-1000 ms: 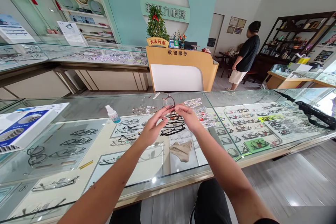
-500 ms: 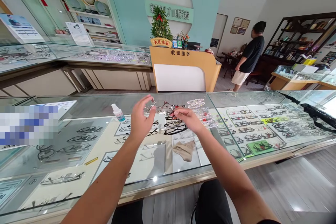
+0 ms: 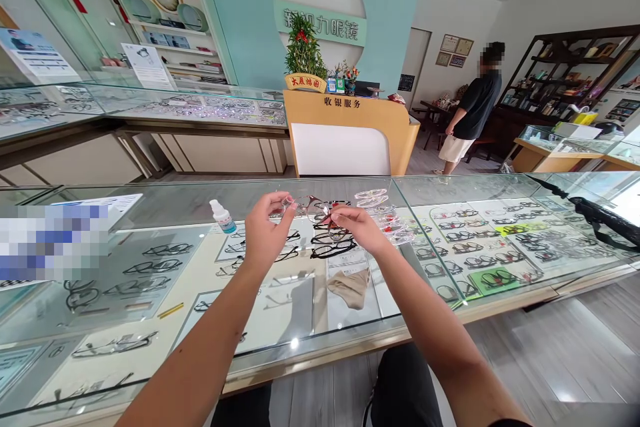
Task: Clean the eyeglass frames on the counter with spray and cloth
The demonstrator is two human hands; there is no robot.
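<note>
Above the glass counter, my right hand pinches a pair of eyeglasses with thin, dark reddish rims. My left hand is at the other side of the eyeglasses, thumb and fingers closed around what looks like the end of a temple arm; the exact contact is too small to make out. Below the hands, several dark-framed glasses lie in a column. A crumpled beige cloth rests nearer to me. To the left of my left hand stands a small white spray bottle with blue liquid.
The glass display counter spans the front, with many frames inside. Clear-framed glasses lie beyond my right hand. A black strapped object lies at the right. Behind are a wooden cashier desk and a standing person.
My left thumb and fingers have come together at the side of the eyeglasses. The right hand keeps its pinch almost in place. The view has shifted slightly.
</note>
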